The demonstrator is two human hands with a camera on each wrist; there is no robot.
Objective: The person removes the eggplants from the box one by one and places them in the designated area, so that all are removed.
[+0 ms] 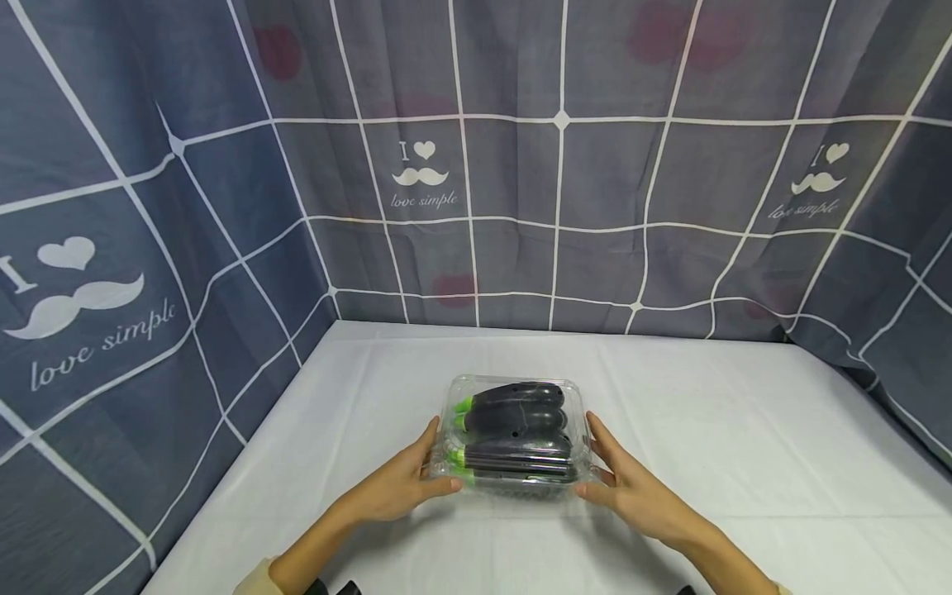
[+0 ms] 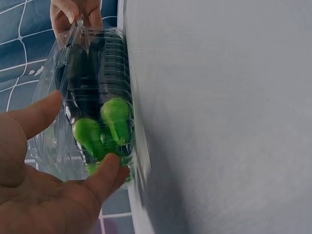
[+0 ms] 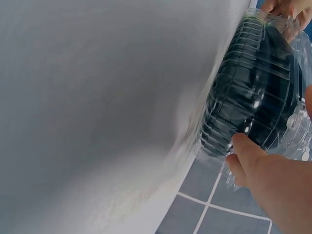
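Note:
A clear plastic clamshell box [image 1: 476,383] sits low over the white tabletop, lid down. Inside it lie several dark eggplants [image 1: 513,417] side by side, their bright green stem ends [image 2: 116,117] toward the left. My left hand [image 1: 394,487] holds the box's left side, thumb at the near corner and fingers along the side wall. At the opposite end my right hand [image 1: 632,496] holds the right side in the same way, thumb at the near right corner. In the right wrist view, a fingertip [image 3: 240,139] lies against the ribbed side wall.
A white cloth [image 1: 744,430] covers the table. Dark grey-blue curtains [image 1: 521,173] with white grid lines and printed moustaches hang behind it and on both sides. Dark objects [image 1: 348,588] show at the bottom edge near the wrists.

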